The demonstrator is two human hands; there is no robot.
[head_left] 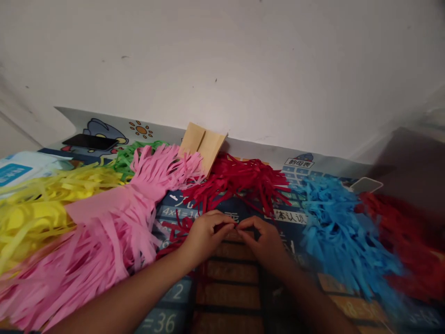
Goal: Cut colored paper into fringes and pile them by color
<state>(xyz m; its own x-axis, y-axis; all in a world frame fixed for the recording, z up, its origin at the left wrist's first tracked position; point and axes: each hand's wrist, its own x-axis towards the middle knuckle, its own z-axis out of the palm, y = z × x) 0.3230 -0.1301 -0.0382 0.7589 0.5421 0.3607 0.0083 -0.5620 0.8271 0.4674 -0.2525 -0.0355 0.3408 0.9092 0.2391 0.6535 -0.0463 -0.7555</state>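
Note:
My left hand (208, 232) and my right hand (262, 239) meet in the middle, fingertips almost touching. Each has thumb and forefinger pinched together, and whatever lies between them is too small to make out. Just beyond them spreads a pile of dark red fringed paper strips (248, 181). A smaller bunch of red strips (179, 229) lies beside my left hand, partly hidden by it. To the left is a pink paper fringe (104, 232) with an uncut band across its middle. Blue paper strips (340, 232) lie to the right of my right hand.
Yellow strips (45, 199) and green strips (127, 160) lie left, near a white-and-blue packet (28, 169) and a black phone (91, 142). A folded tan card (201, 144) leans at the back. More red strips (410, 246) lie far right. A printed mat (225, 297) covers the table against a white wall (222, 69).

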